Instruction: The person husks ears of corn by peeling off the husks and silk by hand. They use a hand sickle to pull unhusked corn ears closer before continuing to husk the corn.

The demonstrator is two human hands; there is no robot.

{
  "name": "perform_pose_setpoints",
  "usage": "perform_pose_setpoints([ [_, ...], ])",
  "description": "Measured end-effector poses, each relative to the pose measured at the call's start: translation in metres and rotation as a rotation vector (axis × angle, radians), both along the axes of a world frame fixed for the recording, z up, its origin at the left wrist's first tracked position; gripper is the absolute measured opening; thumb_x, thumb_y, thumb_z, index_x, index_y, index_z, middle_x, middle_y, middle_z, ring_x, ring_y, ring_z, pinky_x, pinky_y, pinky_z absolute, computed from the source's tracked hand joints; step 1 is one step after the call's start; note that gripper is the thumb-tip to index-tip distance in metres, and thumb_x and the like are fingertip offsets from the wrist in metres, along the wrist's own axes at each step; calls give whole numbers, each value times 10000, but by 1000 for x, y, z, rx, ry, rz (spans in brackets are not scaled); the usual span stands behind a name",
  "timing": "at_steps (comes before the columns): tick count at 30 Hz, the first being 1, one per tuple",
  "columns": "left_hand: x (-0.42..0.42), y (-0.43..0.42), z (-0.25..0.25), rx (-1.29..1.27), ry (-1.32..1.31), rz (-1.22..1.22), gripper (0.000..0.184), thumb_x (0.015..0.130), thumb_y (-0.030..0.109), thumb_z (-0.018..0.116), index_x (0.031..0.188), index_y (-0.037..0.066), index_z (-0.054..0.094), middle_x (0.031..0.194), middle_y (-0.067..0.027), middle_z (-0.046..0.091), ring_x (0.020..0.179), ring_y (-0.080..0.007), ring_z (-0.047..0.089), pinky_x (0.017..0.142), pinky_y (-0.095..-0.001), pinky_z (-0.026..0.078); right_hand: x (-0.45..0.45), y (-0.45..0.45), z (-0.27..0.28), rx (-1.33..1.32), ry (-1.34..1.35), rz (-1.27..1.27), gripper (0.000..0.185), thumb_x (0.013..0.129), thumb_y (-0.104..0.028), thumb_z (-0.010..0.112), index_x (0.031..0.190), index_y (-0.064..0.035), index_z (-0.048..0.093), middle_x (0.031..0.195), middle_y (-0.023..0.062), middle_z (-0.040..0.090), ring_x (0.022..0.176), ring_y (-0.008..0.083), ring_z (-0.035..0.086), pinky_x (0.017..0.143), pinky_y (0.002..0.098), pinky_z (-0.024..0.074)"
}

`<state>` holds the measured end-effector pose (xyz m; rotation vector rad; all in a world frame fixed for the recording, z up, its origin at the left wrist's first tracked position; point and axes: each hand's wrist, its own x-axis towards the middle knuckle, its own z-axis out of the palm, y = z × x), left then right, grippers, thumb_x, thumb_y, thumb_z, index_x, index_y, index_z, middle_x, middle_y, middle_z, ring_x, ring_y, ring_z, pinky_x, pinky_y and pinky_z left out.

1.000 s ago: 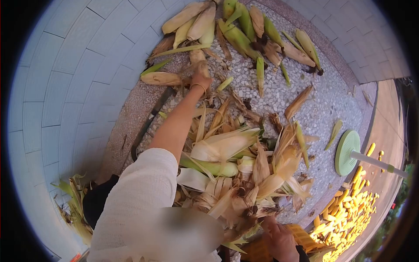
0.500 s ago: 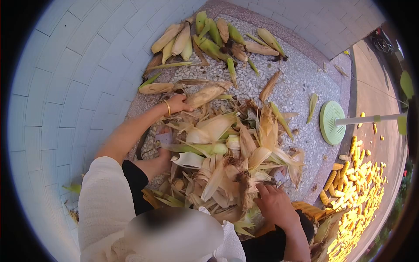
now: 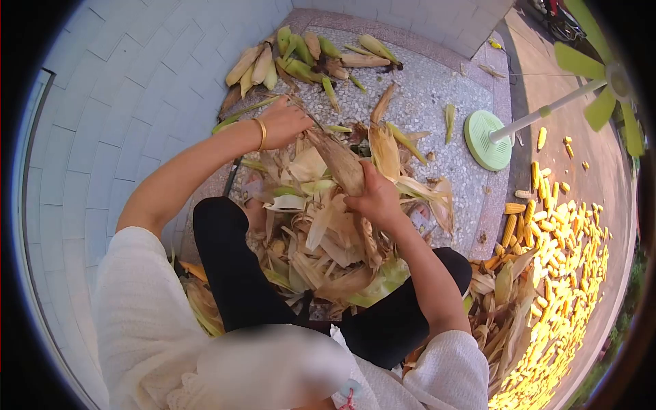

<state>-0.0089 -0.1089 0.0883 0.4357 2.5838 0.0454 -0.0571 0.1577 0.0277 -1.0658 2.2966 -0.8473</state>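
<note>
An ear of corn (image 3: 339, 162) in dry brown husk is held up between both hands above a heap of loose husks (image 3: 335, 229). My right hand (image 3: 376, 197) wraps round its lower end, the thumb along the side. My left hand (image 3: 283, 124), with a gold bangle at the wrist, is closed at the narrow tip, pinching the husk there; its fingertips are partly hidden. No kernels show on this ear. Beneath it, the pale and greenish husks lie between my knees and feet.
Several unhusked ears (image 3: 263, 65) lie by the wall at the back. A green fan (image 3: 618, 78) on a round base (image 3: 488, 140) stands to the right. Bare yellow cobs (image 3: 560, 273) are spread over the ground beyond the step. A tiled wall (image 3: 102, 137) rises on the left.
My left hand has lifted the ear off the floor and brought it towards me. My right hand has left the husk heap and taken hold of the ear's other end.
</note>
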Motion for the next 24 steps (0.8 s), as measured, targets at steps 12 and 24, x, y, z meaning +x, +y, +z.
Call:
perform_pose_setpoints([
  [12, 27, 77, -68, 1692, 19, 1209, 430, 888, 273, 626, 1170, -31, 512, 1047, -66, 598, 943, -131, 573, 822, -290, 473, 13, -26, -24, -302, -503, -85, 746, 666, -317, 775, 1231, 56, 460, 1066, 223, 602, 1009, 298, 591, 878, 348, 453],
  [24, 34, 101, -95, 1285, 148, 941, 448, 809, 186, 663, 1144, -24, 453, 998, -128, 587, 913, -219, 586, 806, -323, 465, -33, -39, 1, -379, -564, -315, 202, 822, -124, 608, 875, 69, 635, 683, 75, 624, 554, 110, 583, 507, 253, 464],
])
